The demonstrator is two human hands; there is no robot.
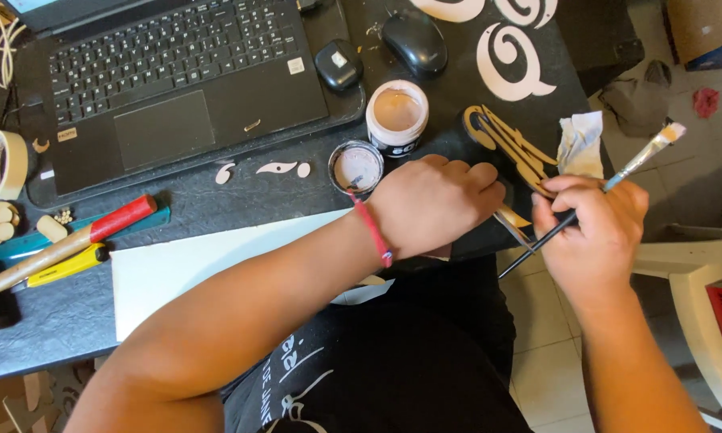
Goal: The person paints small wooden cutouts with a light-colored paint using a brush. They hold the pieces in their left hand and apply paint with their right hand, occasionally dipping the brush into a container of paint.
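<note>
My left hand is closed on a curved wooden cutout, tan with dark lines, holding it at the dark table's right edge. My right hand grips a thin paintbrush with a blue ferrule; its bristle end points up and to the right, away from the cutout. The same hand's fingers also touch the cutout's lower end. An open paint jar with pale pink paint stands just behind my left hand, and its lid lies beside it.
A black laptop fills the table's far left, with two computer mice behind the jar. A white sheet lies under my left forearm. A tape roll, a red-handled tool, small cutouts and a crumpled tissue lie around.
</note>
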